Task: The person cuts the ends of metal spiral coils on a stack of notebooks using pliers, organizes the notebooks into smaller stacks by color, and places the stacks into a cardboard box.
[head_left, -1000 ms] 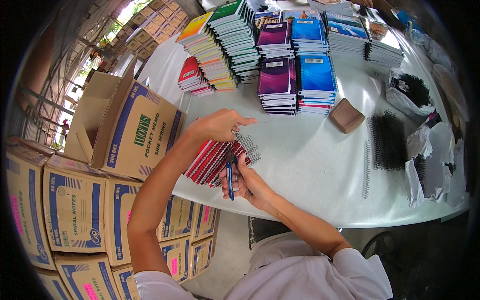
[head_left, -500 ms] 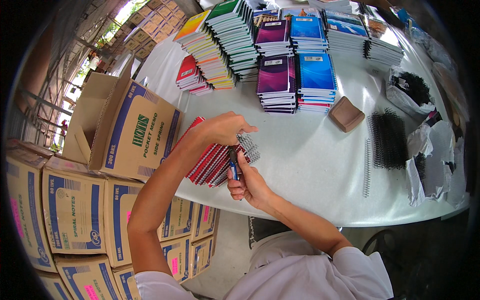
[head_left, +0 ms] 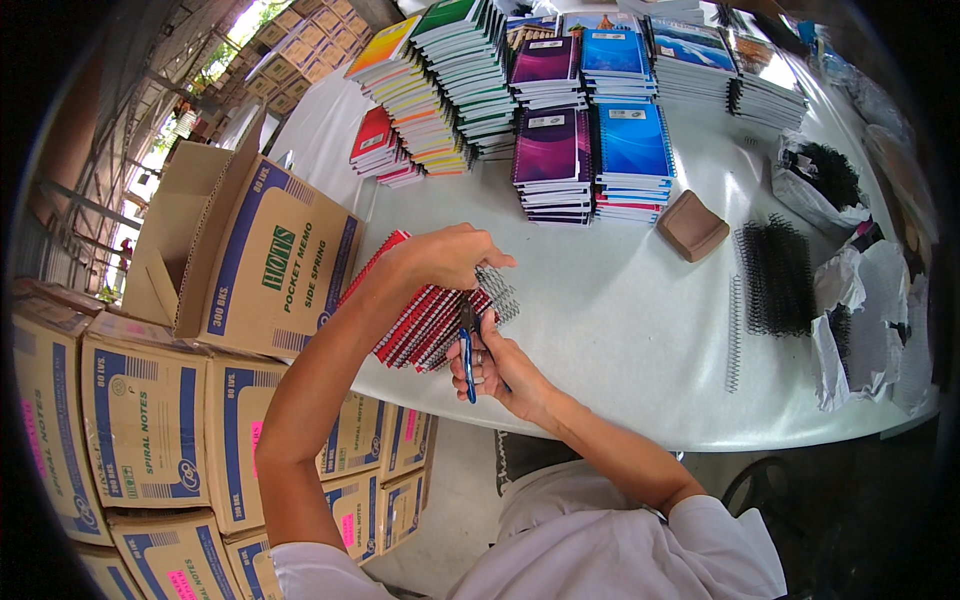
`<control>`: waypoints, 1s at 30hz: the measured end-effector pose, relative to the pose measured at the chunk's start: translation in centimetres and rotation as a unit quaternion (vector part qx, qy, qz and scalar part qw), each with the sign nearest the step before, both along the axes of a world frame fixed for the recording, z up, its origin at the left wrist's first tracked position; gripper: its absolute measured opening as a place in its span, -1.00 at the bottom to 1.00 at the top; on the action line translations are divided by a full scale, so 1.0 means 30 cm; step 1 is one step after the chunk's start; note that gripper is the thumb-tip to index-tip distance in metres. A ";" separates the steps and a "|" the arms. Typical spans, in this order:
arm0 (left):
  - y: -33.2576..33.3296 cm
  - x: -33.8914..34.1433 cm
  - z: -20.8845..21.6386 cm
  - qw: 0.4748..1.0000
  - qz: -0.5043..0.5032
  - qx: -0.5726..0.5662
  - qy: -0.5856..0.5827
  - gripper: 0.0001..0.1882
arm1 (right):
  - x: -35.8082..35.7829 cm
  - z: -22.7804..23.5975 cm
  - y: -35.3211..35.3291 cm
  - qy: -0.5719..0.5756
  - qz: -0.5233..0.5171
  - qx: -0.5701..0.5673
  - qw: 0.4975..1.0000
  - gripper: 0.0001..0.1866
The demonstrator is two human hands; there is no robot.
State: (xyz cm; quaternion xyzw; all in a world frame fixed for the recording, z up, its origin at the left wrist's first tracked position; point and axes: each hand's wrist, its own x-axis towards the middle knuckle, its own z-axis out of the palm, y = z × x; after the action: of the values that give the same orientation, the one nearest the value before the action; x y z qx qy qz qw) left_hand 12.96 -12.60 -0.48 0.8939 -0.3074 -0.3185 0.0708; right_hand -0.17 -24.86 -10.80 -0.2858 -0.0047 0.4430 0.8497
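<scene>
A row of small red spiral notebooks [head_left: 425, 325] lies near the table's front edge, packed side by side. Loose silvery wire coil ends [head_left: 503, 295] stick out at the right of the row. Reaching over it from the left, my left hand [head_left: 450, 258] curls down on the notebooks, one finger stretched to the right; its other fingertips are hidden. My right hand [head_left: 505, 375] grips blue-handled pliers [head_left: 467, 350] just below. The pliers' dark jaws point away from me, at the notebooks' right end by the coil ends. What the jaws touch is too small to tell.
Stacks of purple notebooks [head_left: 552, 150], blue notebooks [head_left: 632, 145] and green notebooks [head_left: 462, 60] stand farther back. To the right are a brown block [head_left: 692, 228], black wire coils [head_left: 775, 280] and torn white wrapping [head_left: 860, 330]. An open carton [head_left: 285, 265] and stacked boxes [head_left: 150, 420] flank the left.
The fingers of my right hand have loosened and the pliers' handles show farther toward me, below my fingers. My left hand stays almost in place on the notebooks.
</scene>
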 end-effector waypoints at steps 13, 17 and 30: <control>0.011 0.007 -0.037 0.999 -0.018 0.035 -0.013 -0.41 | -0.007 -0.006 -0.001 0.021 0.025 -0.004 0.999 -0.28; 0.012 -0.002 -0.031 0.999 -0.027 0.015 -0.016 -0.45 | 0.005 -0.010 0.004 -0.001 0.001 -0.035 0.999 -0.25; -0.010 -0.006 -0.028 0.998 -0.026 0.042 -0.037 -0.42 | 0.047 -0.039 0.004 0.038 0.021 0.010 0.999 -0.29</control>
State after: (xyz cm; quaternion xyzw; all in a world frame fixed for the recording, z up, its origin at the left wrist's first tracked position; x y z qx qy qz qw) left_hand 12.78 -12.92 -1.31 0.8990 -0.3194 -0.2992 0.0139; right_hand 1.23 -24.74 -11.96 -0.2600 0.0175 0.4711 0.8427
